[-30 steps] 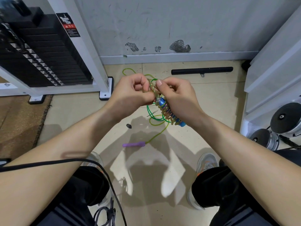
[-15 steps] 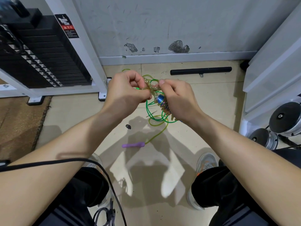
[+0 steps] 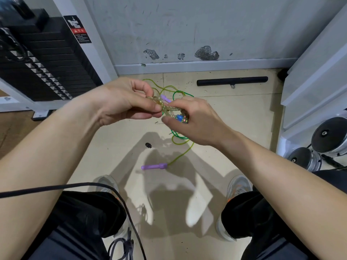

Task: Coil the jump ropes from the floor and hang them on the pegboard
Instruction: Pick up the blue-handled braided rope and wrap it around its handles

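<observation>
Left hand (image 3: 124, 102): is pinching a strand of the glittery rope (image 3: 165, 107) between thumb and curled fingers.
Right hand (image 3: 197, 121): is gripping the bundled loops of that rope, a blue part (image 3: 179, 117) showing at its fingers.
Glittery rope: is hanging in the air between both hands, above the floor.
Green rope (image 3: 180, 136): is lying tangled on the tiles under the hands; 1 purple handle (image 3: 154, 167) is lying near the shoes, the other handle (image 3: 165, 98) is peeking out beyond the left fingers.
Surroundings: a black bar (image 3: 231, 81) is lying by the wall; 2 dumbbells (image 3: 330, 136) are sitting at the right.
</observation>
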